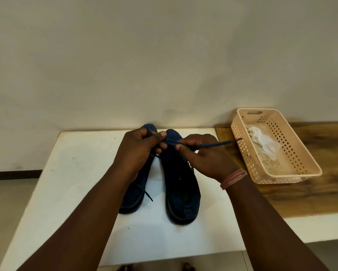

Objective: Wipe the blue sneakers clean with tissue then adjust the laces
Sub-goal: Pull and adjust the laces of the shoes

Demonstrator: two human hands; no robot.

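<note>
Two dark blue sneakers stand side by side on the white table point(76, 173), toes toward the wall. The right sneaker point(181, 190) is mostly visible; the left sneaker point(135, 194) is partly hidden under my left arm. My left hand point(138, 151) pinches a blue lace above the toes of the shoes. My right hand point(201, 155) pinches the other lace end point(221, 143), which stretches out to the right toward the basket. A loose lace end point(148, 195) hangs off the left sneaker. Crumpled white tissue point(262, 139) lies in the basket.
A beige perforated plastic basket point(293, 173) sits on the wooden surface point(311, 196) to the right of the white table. A plain wall stands right behind the shoes. Floor shows at the left and below the table's near edge.
</note>
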